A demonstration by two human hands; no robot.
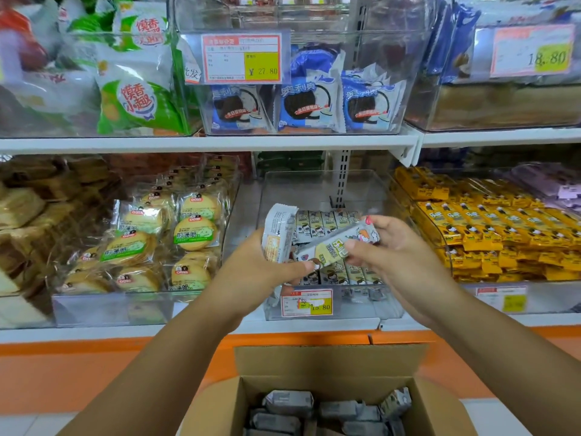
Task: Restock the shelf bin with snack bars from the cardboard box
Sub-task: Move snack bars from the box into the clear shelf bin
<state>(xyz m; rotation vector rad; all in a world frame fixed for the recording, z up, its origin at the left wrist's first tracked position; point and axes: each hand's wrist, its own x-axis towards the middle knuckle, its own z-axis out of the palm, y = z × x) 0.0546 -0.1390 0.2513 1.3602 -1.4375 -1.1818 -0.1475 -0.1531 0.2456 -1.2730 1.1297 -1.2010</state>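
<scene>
My left hand (261,265) grips a small stack of grey-and-yellow snack bars (278,236) upright in front of the clear shelf bin (323,190). My right hand (399,253) pinches a single snack bar (338,245), tilted, between both hands over the bin's front. Rows of the same bars (327,221) lie inside the bin, partly hidden by my hands. Below, the open cardboard box (330,363) holds several more wrapped bars (289,402).
A bin of round biscuits (176,237) stands to the left and a bin of yellow bars (490,234) to the right. The upper shelf (220,143) carries cookie packs. A price tag (306,302) hangs on the bin's front. An orange ledge (94,372) runs below.
</scene>
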